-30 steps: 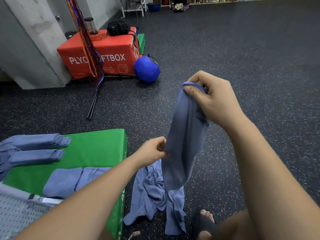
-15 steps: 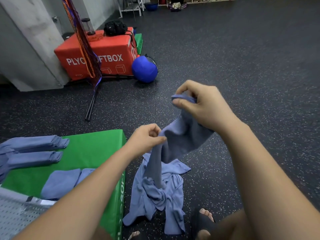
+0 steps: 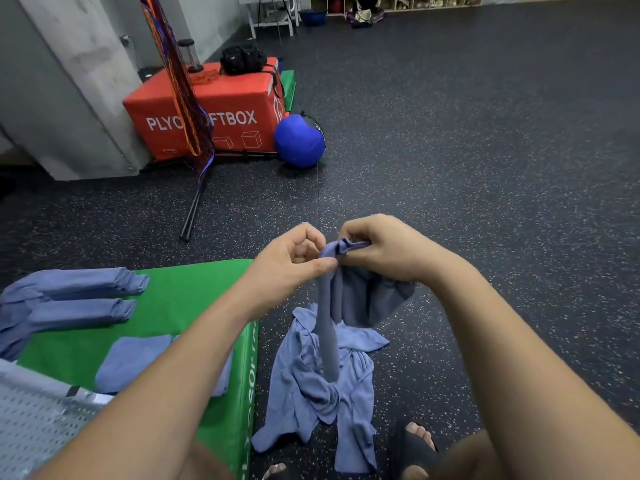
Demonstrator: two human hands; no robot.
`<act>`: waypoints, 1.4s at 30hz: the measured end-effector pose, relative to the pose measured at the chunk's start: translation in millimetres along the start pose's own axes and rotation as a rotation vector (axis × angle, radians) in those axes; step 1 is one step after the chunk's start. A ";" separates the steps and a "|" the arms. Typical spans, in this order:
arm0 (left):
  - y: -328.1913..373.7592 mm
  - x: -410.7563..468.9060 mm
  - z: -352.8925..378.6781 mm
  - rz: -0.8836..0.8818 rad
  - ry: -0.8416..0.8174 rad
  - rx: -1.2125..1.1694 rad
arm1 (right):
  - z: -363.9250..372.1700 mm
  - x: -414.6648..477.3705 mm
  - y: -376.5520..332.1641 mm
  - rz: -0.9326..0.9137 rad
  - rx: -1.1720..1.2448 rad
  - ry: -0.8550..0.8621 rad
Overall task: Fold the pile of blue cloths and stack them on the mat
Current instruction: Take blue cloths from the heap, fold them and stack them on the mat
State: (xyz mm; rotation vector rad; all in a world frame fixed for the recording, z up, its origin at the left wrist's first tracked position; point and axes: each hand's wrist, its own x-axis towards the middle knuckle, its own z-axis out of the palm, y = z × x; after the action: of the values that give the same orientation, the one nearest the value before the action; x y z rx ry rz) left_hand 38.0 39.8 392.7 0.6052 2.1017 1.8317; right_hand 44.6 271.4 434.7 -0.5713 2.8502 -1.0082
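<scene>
Over on the left we have the green mat (image 3: 194, 289), and along its left edge two folded stacks lie side by side, the rear stack (image 3: 90, 281) and the front stack (image 3: 83, 311), each several cloths deep. Nearer the mat's front edge lies a flat folded cloth (image 3: 135, 362), partly hidden behind our left forearm. So a fair share of the job looks done.

Moving right, our left hand (image 3: 291, 265) is up over the mat's far right corner, thumb and forefinger pinching the top of the held cloth (image 3: 360, 299), the other fingers curled in behind. That cloth hangs bunched in the air, one long twisted tail dropping straight toward the floor (image 3: 485, 202). Touching it from the other side, our right hand (image 3: 384, 251) has its fingers curled tight round the gathered top edge, the two hands almost knuckle to knuckle.

Below them, just off the mat's right edge on the floor, sits the loose pile (image 3: 304, 393), crumpled and unfolded. We can't count what's in it. By our reckoning we're hunting for corners on this one: it isn't opened out yet, no fold made, and the pile is waiting after it.
</scene>
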 end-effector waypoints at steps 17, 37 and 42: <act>-20.8 -4.4 -31.4 -0.261 -0.177 0.345 | -47.8 -14.7 20.5 0.205 0.106 0.610; -0.8 -0.6 -23.0 -0.206 -0.045 0.187 | 10.9 -5.7 6.2 0.148 0.080 -0.009; 5.6 -5.3 -19.4 -0.182 -0.075 0.186 | 35.1 3.1 -3.9 0.056 0.097 -0.162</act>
State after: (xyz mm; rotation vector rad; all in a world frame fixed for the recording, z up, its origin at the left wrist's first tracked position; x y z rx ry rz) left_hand 34.1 20.9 400.8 0.4975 2.2131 1.5056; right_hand 49.3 246.5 409.8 -0.5353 2.6459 -1.0337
